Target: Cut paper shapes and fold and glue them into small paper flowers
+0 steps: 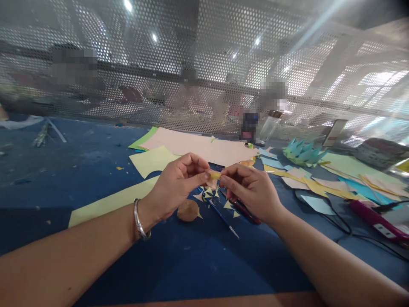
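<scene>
Head view: the left hand [188, 177] and right hand [247, 187] meet over the desk [198, 268], thumbs and fingers pinching a small yellow piece [214, 175], which looks like paper, between them. It seems thin; I'd worry that uneven pulling could crease or tear it, or a loosened pinch drop it among the pale scraps [217, 192] just below, where it could easily get lost. Near those lie a blue-handled tool [223, 219] and a brown disc [188, 211], which a careless wrist might knock. Further out are pale sheets [198, 145] and, rightward, a purple power strip [378, 219]. I can't read any brand, label or writing from here; the dark upright object [249, 127] is too blurred.
</scene>
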